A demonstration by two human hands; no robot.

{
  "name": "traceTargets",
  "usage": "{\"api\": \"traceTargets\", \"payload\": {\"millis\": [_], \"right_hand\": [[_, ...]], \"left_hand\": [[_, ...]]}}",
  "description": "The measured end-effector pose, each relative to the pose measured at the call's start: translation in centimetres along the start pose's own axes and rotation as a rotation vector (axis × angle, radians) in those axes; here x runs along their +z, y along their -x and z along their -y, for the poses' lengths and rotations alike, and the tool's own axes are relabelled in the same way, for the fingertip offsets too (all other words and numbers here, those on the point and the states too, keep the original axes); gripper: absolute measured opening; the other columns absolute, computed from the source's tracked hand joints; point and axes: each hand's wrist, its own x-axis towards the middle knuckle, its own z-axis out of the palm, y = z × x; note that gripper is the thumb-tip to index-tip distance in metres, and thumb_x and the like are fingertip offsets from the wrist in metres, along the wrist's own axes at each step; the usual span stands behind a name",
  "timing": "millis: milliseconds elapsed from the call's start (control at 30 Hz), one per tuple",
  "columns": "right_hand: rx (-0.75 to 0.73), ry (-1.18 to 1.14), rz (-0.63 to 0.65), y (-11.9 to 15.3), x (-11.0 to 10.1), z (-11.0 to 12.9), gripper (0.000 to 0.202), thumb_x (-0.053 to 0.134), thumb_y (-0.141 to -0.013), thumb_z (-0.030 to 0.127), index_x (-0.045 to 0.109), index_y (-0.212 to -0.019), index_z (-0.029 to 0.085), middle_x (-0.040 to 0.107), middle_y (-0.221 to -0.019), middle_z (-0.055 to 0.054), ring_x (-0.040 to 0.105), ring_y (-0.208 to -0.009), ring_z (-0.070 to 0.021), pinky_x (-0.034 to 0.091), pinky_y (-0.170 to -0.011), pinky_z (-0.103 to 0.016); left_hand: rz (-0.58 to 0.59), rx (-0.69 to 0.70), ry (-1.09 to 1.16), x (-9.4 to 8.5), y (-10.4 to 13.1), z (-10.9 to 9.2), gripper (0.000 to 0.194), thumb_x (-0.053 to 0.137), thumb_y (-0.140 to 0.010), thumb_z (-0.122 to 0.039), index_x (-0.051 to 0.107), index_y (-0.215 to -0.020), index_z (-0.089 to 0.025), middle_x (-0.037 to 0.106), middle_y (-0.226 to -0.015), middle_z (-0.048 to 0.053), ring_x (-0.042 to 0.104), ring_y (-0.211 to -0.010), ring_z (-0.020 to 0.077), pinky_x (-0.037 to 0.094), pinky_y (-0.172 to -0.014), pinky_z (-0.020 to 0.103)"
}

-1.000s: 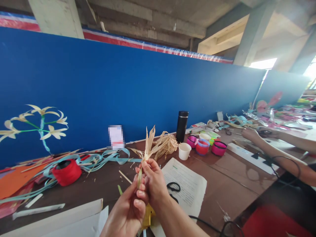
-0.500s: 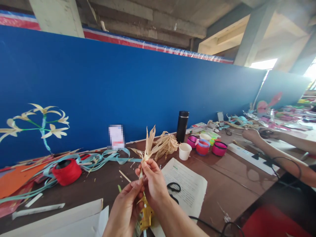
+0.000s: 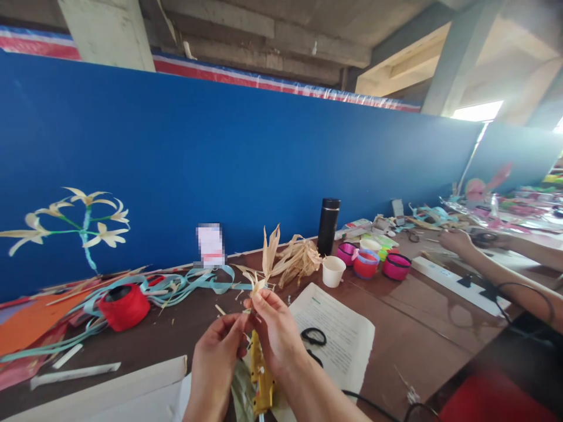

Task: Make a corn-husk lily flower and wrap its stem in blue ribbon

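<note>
My right hand [image 3: 275, 328] pinches the base of a small bundle of dried straw leaves [image 3: 266, 258], which points upward above the brown table [image 3: 409, 328]. My left hand [image 3: 215, 357] is raised just left of it, fingertips touching a thin strip at the bundle's lower end. A yellow glue gun [image 3: 260, 381] lies on the table beneath both hands. Black scissors [image 3: 313, 340] rest on a printed sheet of paper [image 3: 341, 340] to the right.
A red thread spool [image 3: 124, 306] and light blue ribbons [image 3: 185, 284] lie at left, a straw pile [image 3: 301, 258], black flask [image 3: 328, 218], white cup [image 3: 332, 271] and pink and red containers [image 3: 365, 264] behind. Another person's arm [image 3: 488, 264] reaches over the table at right. A blue wall [image 3: 220, 158] backs the table.
My left hand has slid down and away from the bundle, pulling on a thin strip. The glue gun beneath shows more. The view has shifted slightly.
</note>
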Motion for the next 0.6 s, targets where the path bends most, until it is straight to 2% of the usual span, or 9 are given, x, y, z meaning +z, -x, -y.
{"api": "traceTargets", "payload": {"millis": [100, 167, 333, 467, 600], "right_hand": [[-0.020, 0.015, -0.010, -0.2, -0.1, -0.1, 0.020, 0.074, -0.070, 0.028, 0.058, -0.070, 0.017, 0.062, -0.069, 0.001, 0.053, -0.060, -0.0073, 0.041, -0.061, -0.018], [-0.029, 0.039, -0.023, -0.3, -0.2, -0.1, 0.020, 0.074, -0.070, 0.029, 0.059, -0.070, 0.016, 0.063, -0.070, 0.000, 0.054, -0.065, -0.0083, 0.041, -0.065, -0.019], [-0.045, 0.069, -0.061, -0.3, -0.3, -0.3, 0.024, 0.077, -0.067, 0.033, 0.060, -0.071, 0.017, 0.063, -0.070, 0.000, 0.055, -0.068, -0.0098, 0.040, -0.068, -0.021], [-0.050, 0.084, -0.071, -0.3, -0.2, -0.3, 0.028, 0.078, -0.065, 0.037, 0.059, -0.070, 0.017, 0.064, -0.069, 0.000, 0.053, -0.065, -0.0093, 0.039, -0.066, -0.021], [-0.065, 0.144, -0.083, -0.6, -0.6, -0.6, 0.026, 0.075, -0.069, 0.037, 0.058, -0.073, 0.017, 0.065, -0.070, -0.001, 0.049, -0.059, -0.0076, 0.036, -0.060, -0.020]], "left_hand": [[-0.060, 0.096, -0.230, -0.8, 0.1, -0.8, 0.043, 0.064, -0.064, -0.057, 0.068, -0.082, -0.018, 0.065, -0.060, -0.001, 0.059, -0.053, 0.0174, 0.044, -0.050, 0.025], [-0.117, 0.221, -0.376, -1.4, 0.1, -1.0, 0.038, 0.062, -0.068, -0.055, 0.068, -0.081, -0.020, 0.065, -0.059, -0.001, 0.060, -0.052, 0.0179, 0.044, -0.050, 0.026], [-0.207, 0.806, -0.547, -2.5, 0.0, 0.1, 0.019, 0.056, -0.081, -0.037, 0.067, -0.085, -0.022, 0.069, -0.081, 0.002, 0.063, -0.071, 0.0172, 0.048, -0.063, 0.025], [-0.196, 1.178, -0.688, -2.8, 0.3, 0.5, 0.013, 0.056, -0.084, -0.021, 0.065, -0.094, -0.021, 0.066, -0.087, 0.004, 0.061, -0.080, 0.0161, 0.047, -0.076, 0.027], [-0.107, 1.357, -0.812, -2.7, 1.0, 0.3, 0.021, 0.053, -0.084, -0.010, 0.063, -0.101, -0.018, 0.065, -0.090, 0.005, 0.059, -0.082, 0.0157, 0.046, -0.079, 0.027]]}}
